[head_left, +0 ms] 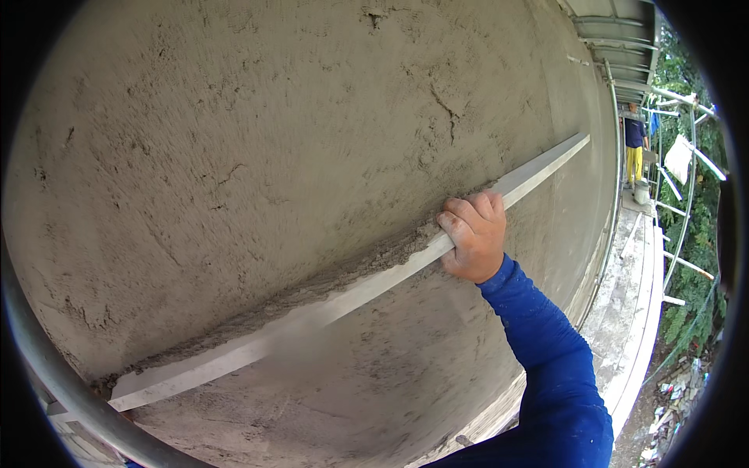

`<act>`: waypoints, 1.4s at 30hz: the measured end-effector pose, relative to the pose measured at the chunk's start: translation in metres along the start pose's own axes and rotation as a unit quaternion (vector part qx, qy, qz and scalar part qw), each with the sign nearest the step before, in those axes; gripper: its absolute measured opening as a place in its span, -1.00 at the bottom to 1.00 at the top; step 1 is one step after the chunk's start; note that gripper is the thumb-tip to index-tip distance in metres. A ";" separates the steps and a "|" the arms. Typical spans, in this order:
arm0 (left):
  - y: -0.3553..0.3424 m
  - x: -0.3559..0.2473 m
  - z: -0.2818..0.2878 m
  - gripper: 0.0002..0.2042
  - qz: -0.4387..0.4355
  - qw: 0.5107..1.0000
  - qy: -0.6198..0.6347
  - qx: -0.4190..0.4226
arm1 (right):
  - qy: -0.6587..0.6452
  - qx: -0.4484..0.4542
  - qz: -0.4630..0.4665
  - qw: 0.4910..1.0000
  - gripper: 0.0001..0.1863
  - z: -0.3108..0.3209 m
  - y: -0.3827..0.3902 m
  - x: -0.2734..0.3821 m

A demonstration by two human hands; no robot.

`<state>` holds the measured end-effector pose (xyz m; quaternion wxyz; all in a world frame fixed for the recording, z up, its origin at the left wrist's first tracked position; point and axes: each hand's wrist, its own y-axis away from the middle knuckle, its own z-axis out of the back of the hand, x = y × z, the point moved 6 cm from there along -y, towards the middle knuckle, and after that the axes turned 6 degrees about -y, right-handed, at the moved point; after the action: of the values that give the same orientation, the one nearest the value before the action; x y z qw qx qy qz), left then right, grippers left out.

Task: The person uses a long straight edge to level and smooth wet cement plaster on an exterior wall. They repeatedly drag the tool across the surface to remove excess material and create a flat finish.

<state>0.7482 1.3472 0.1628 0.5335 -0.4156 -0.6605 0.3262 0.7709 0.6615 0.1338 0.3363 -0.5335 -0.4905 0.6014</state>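
Observation:
My right hand [473,238], in a blue sleeve, has its fingers wrapped over a long pale straightedge [546,165] that lies aslant against a grey mortar wall [257,117], from lower left to upper right. Wet mortar [367,264] is heaped along the bar's upper edge, up to my fingers. The plaster is rough and pitted above the bar; part of the surface below it is blurred. The bar's lower left end passes behind a curved metal pipe [94,409]. My left hand is not in view.
A narrow plank walkway [624,296] runs along the wall at the right, with scaffold poles [675,263] beside it. A co-worker [633,136] in yellow trousers stands at its far end near a bucket [641,193]. Trees [694,320] and rubble [671,398] lie beyond.

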 end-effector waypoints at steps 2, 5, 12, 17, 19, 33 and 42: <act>-0.001 0.029 -0.006 -0.58 0.001 1.000 -0.003 -0.003 | 0.003 -0.012 0.003 1.000 -0.61 0.000 -0.013 0.007; -0.009 0.095 -0.018 -0.56 -0.007 1.000 -0.012 0.005 | 0.003 -0.037 0.015 0.999 -0.65 -0.014 -0.078 0.022; -0.073 0.202 -0.056 -0.53 -0.030 0.993 -0.096 0.066 | -0.025 -0.061 0.026 0.998 -0.66 -0.022 -0.199 0.040; -0.059 0.141 -0.047 -0.48 -0.057 0.990 -0.128 0.009 | -0.018 -0.056 0.013 0.998 -0.64 -0.010 -0.161 0.026; -0.031 0.120 -0.041 -0.27 0.056 0.994 -0.064 0.067 | -0.008 -0.046 0.003 0.999 -0.66 0.006 -0.116 0.008; -0.089 -0.222 0.014 -0.66 0.008 0.991 0.003 0.134 | 0.000 0.076 -0.036 0.996 -0.62 0.040 0.099 -0.135; -0.050 -0.129 -0.010 -0.59 -0.009 0.999 -0.001 0.032 | -0.001 0.001 -0.002 1.000 -0.67 0.016 0.034 -0.101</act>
<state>0.7588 1.2089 0.1526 0.5486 -0.3919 -0.6540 0.3432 0.7798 0.5544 0.1320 0.3376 -0.5314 -0.4915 0.6018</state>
